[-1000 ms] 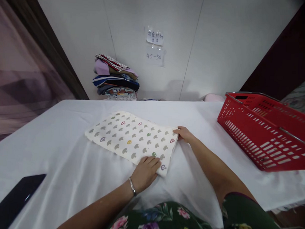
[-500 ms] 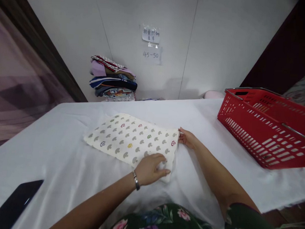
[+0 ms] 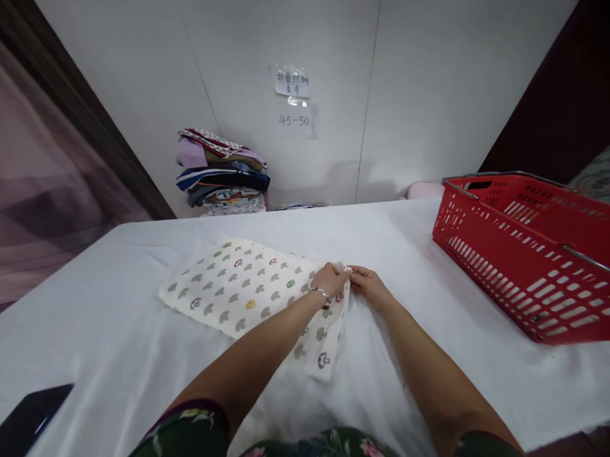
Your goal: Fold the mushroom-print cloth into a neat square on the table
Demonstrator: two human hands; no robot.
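Note:
A folded white cloth with grey and coloured mushroom prints point(image 3: 247, 286) lies across the middle of the white-covered table point(image 3: 130, 362). At its far right corner my left hand point(image 3: 329, 281), with a bracelet at the wrist, is closed on the fabric. My right hand point(image 3: 370, 286) pinches the same corner from the right side, its fingertips close to those of the left. Between the hands the corner is slightly raised, and the cloth's right edge runs down toward me. Part of the cloth is hidden behind my left forearm.
A red plastic basket point(image 3: 514, 262) with metal handles stands at the right. A stack of folded fabrics point(image 3: 224, 172) is by the wall beyond the table. A dark phone-like slab point(image 3: 28, 419) lies at the lower left. Handwritten signs point(image 3: 293, 85) hang on the wall.
My left hand has moved from the near right part of the cloth to the far right corner, beside my right hand. The cloth's right edge has shifted, and the view has tilted slightly.

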